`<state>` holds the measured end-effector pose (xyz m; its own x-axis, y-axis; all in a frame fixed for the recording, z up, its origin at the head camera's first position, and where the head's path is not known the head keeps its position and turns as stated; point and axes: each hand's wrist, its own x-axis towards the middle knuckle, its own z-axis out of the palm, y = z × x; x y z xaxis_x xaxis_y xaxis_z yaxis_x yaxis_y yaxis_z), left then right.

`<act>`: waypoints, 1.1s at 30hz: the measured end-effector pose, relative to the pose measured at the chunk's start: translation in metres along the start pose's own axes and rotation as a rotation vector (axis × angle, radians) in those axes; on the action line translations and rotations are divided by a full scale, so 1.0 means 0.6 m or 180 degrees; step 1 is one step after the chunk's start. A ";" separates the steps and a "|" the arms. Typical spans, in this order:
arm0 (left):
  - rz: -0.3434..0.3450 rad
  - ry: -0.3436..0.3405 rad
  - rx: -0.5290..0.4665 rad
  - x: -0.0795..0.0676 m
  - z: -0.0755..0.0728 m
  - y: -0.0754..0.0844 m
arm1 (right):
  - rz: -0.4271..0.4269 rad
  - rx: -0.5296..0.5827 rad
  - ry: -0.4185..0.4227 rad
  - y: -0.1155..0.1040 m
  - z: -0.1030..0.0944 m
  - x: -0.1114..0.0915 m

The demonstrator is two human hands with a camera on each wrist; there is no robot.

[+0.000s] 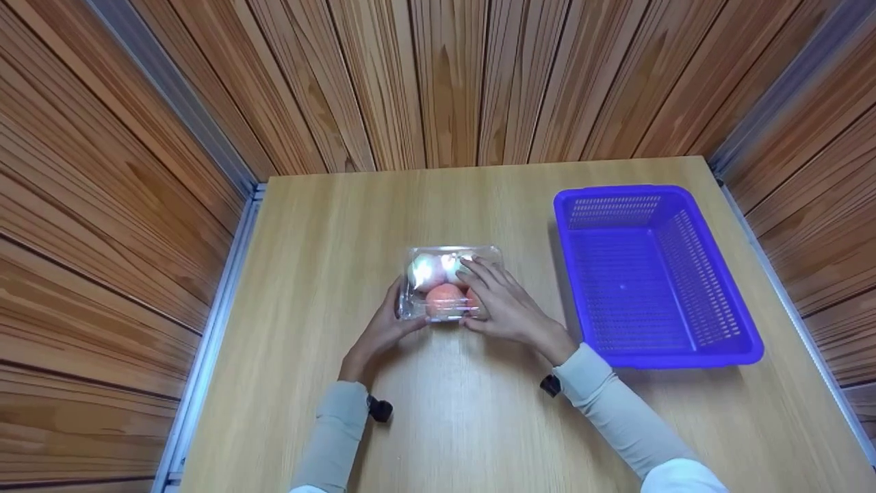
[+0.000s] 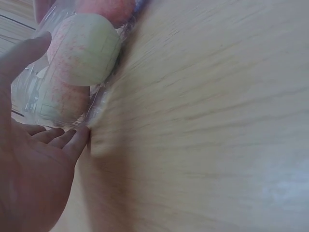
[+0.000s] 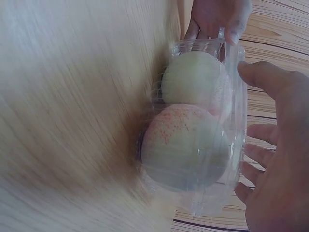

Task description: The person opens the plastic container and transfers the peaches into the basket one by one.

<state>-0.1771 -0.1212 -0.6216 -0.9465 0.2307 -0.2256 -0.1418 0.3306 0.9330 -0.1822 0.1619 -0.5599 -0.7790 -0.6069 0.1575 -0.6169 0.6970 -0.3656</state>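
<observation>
Near the middle of the table [image 1: 465, 424], a clear plastic box [image 1: 415, 305] with pale and reddish round fruit [image 1: 445, 300] inside, four visible from above. Glare over the far pair, washing out surface detail; near-right fruit partly covered by the right hand [image 1: 503, 305]. From the left wrist, box cut off at the upper edge; from the right wrist, two fruit seen only through shiny, creased-looking plastic. Cannot tell latched from loose at the lid. Around the near-left corner of the box, a grip by the left hand [image 1: 383, 322], thumb along the near edge, fingers against the left wall. Over the right part of the lid, the right hand, fingers extended and slightly apart, thumb at the near edge. Farther right, well apart from the box, a purple basket [image 1: 684, 361] with slotted walls. Between box and basket, the right hand and wrist, with a grey sleeve [image 1: 619, 407] near the basket's near-left corner. Under the right cuff, a small dark device [image 1: 549, 385], mostly hidden. Beyond the table, wood-plank walls [image 1: 452, 103].
</observation>
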 end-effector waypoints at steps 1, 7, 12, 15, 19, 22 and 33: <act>-0.0005 -0.0004 -0.0020 -0.001 0.001 -0.001 | 0.0002 -0.0017 -0.0018 0.000 0.001 0.001; -0.0023 -0.0011 -0.0117 -0.003 0.006 -0.007 | 0.0025 -0.0041 -0.0100 -0.001 0.009 0.003; -0.0054 0.0015 -0.0167 -0.002 0.007 -0.007 | -0.0009 -0.0106 -0.0039 0.000 0.012 0.005; -0.0093 0.0020 -0.0161 -0.002 0.008 -0.006 | -0.0063 -0.0177 0.0035 0.001 0.013 0.005; -0.0107 0.0042 -0.0134 -0.002 0.009 -0.008 | -0.0051 -0.0206 0.0028 0.000 0.012 0.004; -0.0066 0.0062 -0.0097 -0.002 0.011 -0.010 | -0.0042 -0.0283 0.0010 0.000 0.012 0.005; -0.0019 -0.0046 -0.0169 -0.006 0.013 -0.014 | -0.0186 -0.0589 0.0003 -0.004 0.003 0.010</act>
<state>-0.1699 -0.1175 -0.6306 -0.9414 0.2421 -0.2348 -0.1629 0.2832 0.9451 -0.1851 0.1556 -0.5599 -0.7413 -0.6482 0.1744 -0.6712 0.7189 -0.1809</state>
